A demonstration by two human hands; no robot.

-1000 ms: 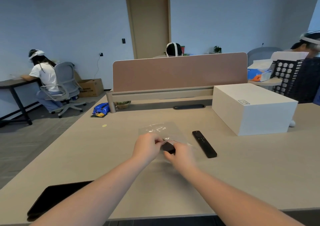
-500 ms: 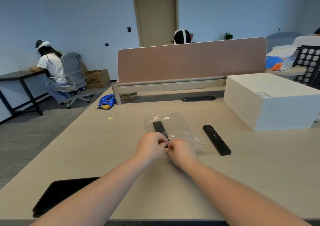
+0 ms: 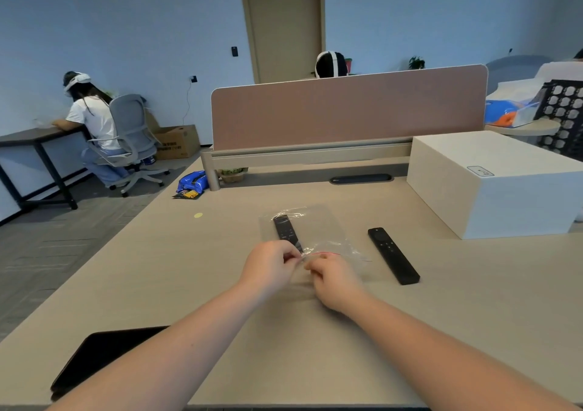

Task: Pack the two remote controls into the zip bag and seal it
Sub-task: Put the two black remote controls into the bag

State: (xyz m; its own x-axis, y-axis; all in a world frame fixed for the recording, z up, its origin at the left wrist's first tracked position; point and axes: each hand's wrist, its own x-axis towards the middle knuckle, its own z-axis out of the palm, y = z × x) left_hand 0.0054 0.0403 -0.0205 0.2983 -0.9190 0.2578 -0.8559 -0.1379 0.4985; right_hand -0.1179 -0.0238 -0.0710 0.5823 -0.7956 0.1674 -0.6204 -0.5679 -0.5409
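Head view: left hand (image 3: 270,265) and right hand (image 3: 335,277) both pinch the near edge of the zip bag (image 3: 310,235) on the desk (image 3: 441,316), same grip as half a second ago. One remote (image 3: 287,232) now sits fully inside the bag; second remote (image 3: 393,255) unmoved, just right of it.

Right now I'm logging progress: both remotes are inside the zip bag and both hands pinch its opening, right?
Not quite. The head view shows only one remote inside the zip bag; the second remote lies on the desk beside it. Both hands, left hand and right hand, do pinch its opening.
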